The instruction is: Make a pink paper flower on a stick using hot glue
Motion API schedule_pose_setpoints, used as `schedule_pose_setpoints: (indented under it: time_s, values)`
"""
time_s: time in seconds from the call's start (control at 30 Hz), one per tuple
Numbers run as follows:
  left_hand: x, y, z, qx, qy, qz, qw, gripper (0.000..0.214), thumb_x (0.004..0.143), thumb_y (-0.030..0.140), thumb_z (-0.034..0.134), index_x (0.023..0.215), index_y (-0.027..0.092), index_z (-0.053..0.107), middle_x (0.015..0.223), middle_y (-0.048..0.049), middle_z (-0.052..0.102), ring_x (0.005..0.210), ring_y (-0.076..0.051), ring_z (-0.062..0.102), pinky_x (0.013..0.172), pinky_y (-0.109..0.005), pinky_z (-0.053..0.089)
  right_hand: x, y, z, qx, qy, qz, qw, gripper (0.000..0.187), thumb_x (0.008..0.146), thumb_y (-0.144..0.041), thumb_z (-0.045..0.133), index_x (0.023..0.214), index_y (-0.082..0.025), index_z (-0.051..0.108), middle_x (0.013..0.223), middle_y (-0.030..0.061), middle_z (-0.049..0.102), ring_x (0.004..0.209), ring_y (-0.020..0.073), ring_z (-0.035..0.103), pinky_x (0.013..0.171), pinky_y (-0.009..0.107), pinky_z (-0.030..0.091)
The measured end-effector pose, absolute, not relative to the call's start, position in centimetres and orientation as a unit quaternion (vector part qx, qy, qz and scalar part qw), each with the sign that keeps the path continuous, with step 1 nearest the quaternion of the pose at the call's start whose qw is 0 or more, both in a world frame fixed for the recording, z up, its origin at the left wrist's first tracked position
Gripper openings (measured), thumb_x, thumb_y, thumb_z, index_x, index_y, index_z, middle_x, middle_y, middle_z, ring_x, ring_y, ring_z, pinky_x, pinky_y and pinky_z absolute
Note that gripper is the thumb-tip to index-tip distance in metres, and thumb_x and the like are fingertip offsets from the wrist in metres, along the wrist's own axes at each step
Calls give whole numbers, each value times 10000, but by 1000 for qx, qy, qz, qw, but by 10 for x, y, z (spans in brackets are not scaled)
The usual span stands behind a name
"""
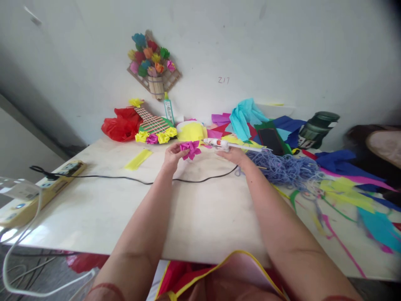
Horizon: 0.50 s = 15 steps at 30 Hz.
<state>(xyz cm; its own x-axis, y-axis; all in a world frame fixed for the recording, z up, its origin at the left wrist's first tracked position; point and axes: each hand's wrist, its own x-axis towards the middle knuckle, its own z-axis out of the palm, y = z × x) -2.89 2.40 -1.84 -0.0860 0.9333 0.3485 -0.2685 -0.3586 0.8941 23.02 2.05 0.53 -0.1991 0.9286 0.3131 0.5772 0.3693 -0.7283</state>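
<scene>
My left hand (174, 155) pinches a magenta paper flower (190, 150) above the middle of the table. Close by on the right, my right hand (233, 155) is closed around a white glue gun (219, 144), its nozzle pointing left toward the flower. A white glue stick (247, 147) sticks out of the gun's back end to the right. Behind my left hand lies a guitar-shaped craft piece (153, 122) with striped sticks and yellow and magenta paper flowers along its lower edge. A yellow paper strip (138, 159) rests on the table left of that hand.
A black cord (150, 183) crosses the table (206, 217) from a power strip (44, 192) on the left. At right lie tangled blue yarn (282, 167), paper scraps, a phone (270, 141) and a dark green bottle (318, 129). A glue bottle (168, 109) stands by the wall.
</scene>
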Motion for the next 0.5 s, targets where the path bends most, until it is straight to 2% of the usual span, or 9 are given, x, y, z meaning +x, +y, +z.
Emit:
schedule_pose_setpoints:
  time_s: [0.13,0.3,0.4,0.5]
  values:
    - [-32,27,-20,491,328,667,454,453,453,290,883,853,187,698,728,-2,709,653,-154,659,641,-287,520,218,17,4,-571,-778,122,231,381,774,-420,672,1096,-218,687,1023,68,741,930,261,670,754,322,478]
    - [-31,27,-22,485,326,667,462,436,455,264,879,846,190,703,720,5,708,629,-137,643,633,-275,515,199,13,0,-540,-830,74,117,445,868,-350,565,1303,-275,619,1193,58,717,1092,262,655,882,332,484]
    - [-30,27,-21,483,324,668,463,422,453,257,878,832,189,707,713,5,708,622,-134,637,622,-268,513,187,11,-4,-512,-855,36,76,484,889,-308,545,1362,-208,574,1299,126,654,1179,284,612,961,353,455]
    - [-30,27,-20,486,327,666,462,425,453,264,876,837,190,710,720,-3,712,632,-144,641,620,-275,517,177,7,-6,-500,-864,28,55,480,915,-300,518,1370,-155,565,1292,171,640,1197,291,595,988,353,438]
